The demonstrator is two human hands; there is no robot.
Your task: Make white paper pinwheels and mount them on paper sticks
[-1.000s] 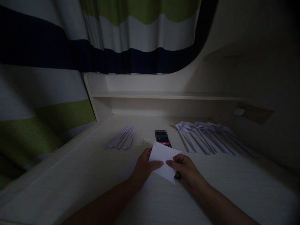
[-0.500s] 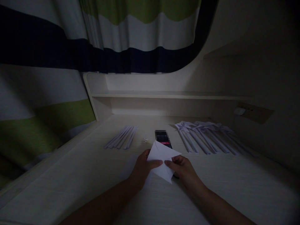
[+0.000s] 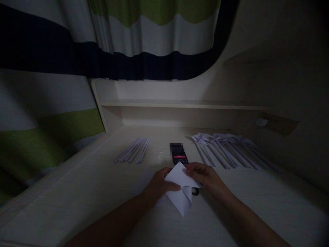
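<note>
A sheet of white paper, folded and cut to points, is held above the table between both my hands. My left hand grips its left side, thumb lying across the front and the fingers behind it. At its upper right edge, my right hand pinches the paper between thumb and fingers. One flap bends into a curve below the right hand. Just beyond the paper's top point lies a phone with a lit screen. A round black object, partly hidden, rests under the paper's right side.
Several rolled paper sticks lie at the left. On the right is a row of paper sticks with folded paper heads. Small white bits sit left of the phone. A shelf spans the back, with a striped curtain above and left.
The paper has turned and come slightly lower and nearer. My right hand has shifted from the paper's middle to its upper right edge, and more of the phone shows.
</note>
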